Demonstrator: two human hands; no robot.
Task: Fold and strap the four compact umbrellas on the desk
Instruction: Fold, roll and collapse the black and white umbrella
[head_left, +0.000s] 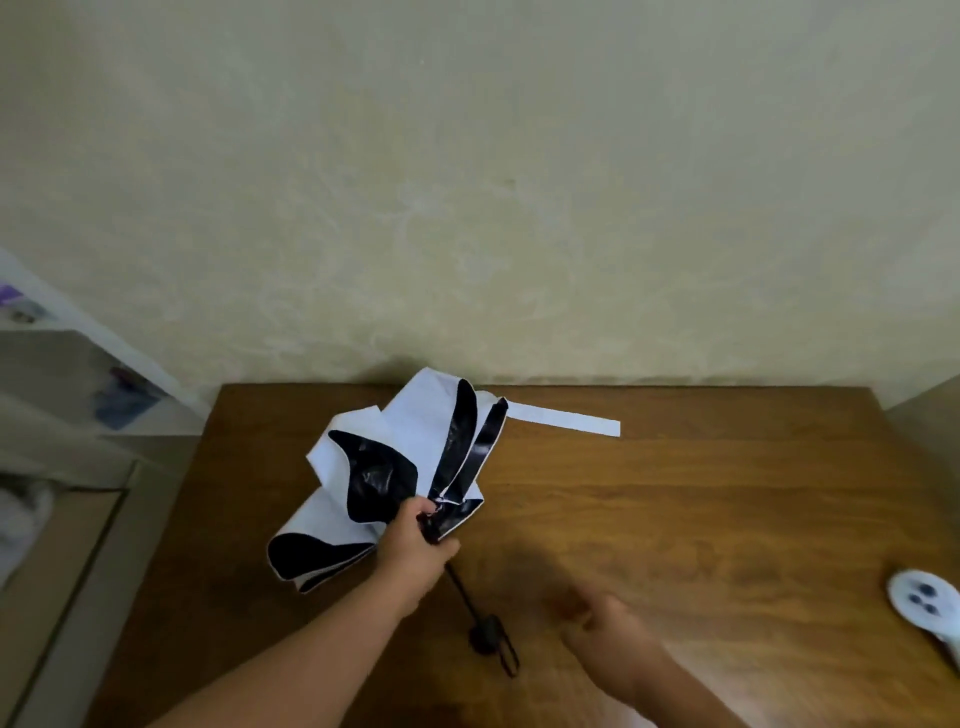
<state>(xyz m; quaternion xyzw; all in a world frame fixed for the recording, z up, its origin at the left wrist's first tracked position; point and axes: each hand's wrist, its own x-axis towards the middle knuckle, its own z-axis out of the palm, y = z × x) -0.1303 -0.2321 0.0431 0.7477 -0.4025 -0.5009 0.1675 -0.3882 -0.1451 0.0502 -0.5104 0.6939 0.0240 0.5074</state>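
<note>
A white umbrella (395, 467) with a shiny black lining lies half collapsed on the wooden worktop (701, 499), toward its far edge, close to the pale wall (467, 182). Its cloth is loose and rumpled, with white panels spread to the left and black folds showing between them. The long white strap (563, 420) runs out flat from the top of the cloth to the right, lying on the wood. The left hand (415, 545) grips the umbrella where the cloth gathers at the shaft, fingers curled round it. From under that hand the thin dark shaft (460, 587) slants down toward the near edge and ends in the black handle (485, 636), which rests on the wood with a dark wrist loop (506, 649) beside it. The right hand (597, 618) is over the worktop just to the right of the handle, apart from it and holding nothing; it is blurred, with the fingers seeming loosely bent, though exactly how they lie cannot be told. At the right edge of the worktop, well apart from the umbrella, sits a white controller (927, 605) with dark buttons, partly cut off by the edge of the view. To the left of the worktop stands a pale shelf (62, 364) with a few blurred things on it.
</note>
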